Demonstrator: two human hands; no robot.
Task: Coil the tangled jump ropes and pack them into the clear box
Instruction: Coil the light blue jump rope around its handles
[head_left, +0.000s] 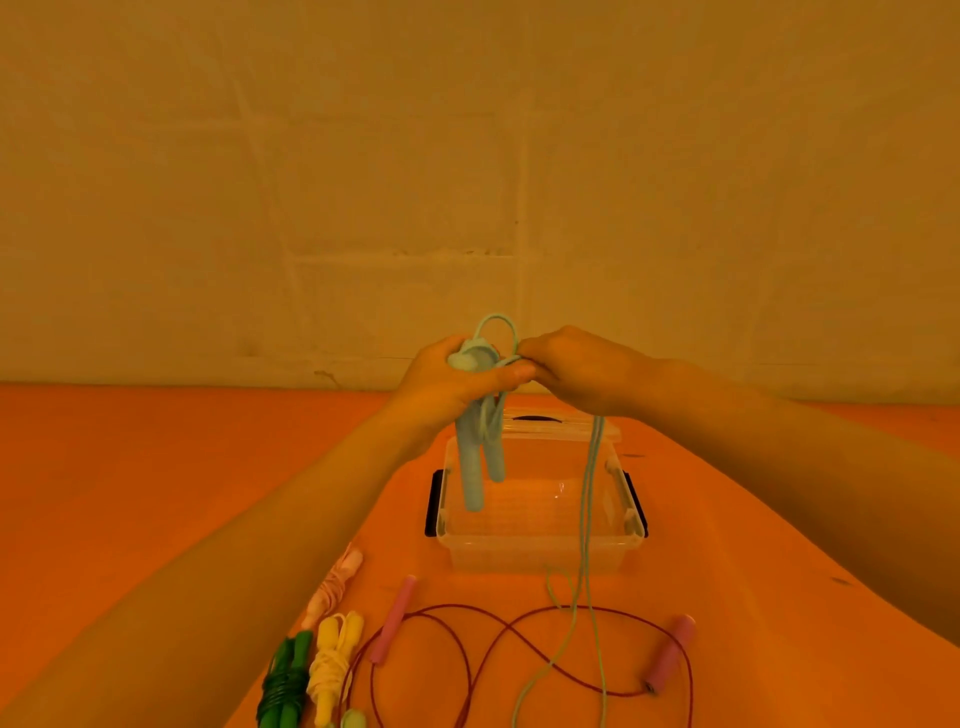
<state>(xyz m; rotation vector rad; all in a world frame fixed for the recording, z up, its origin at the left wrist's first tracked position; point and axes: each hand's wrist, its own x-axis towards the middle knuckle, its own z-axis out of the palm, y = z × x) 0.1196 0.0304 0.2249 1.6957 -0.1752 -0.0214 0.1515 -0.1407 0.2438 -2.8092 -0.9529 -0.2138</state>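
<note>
- Above the clear box (540, 540), two pale blue jump rope handles (475, 462) are gripped in the left hand (452, 384), hanging downward.
- Pale blue cord (589, 499) is pinched by the right hand (576, 371); two strands trail onto the orange table (156, 467).
- Beside the green coiled rope (283, 686), a red rope with pink handles (467, 639) lies uncoiled.

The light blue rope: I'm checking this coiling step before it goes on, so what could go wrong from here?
1. The light blue rope hangs from the right hand across the loose red rope on the table; further winding may drag or snag it.
2. The left hand holds both handles above the clear box; the hanging strands could catch its rim.
</note>
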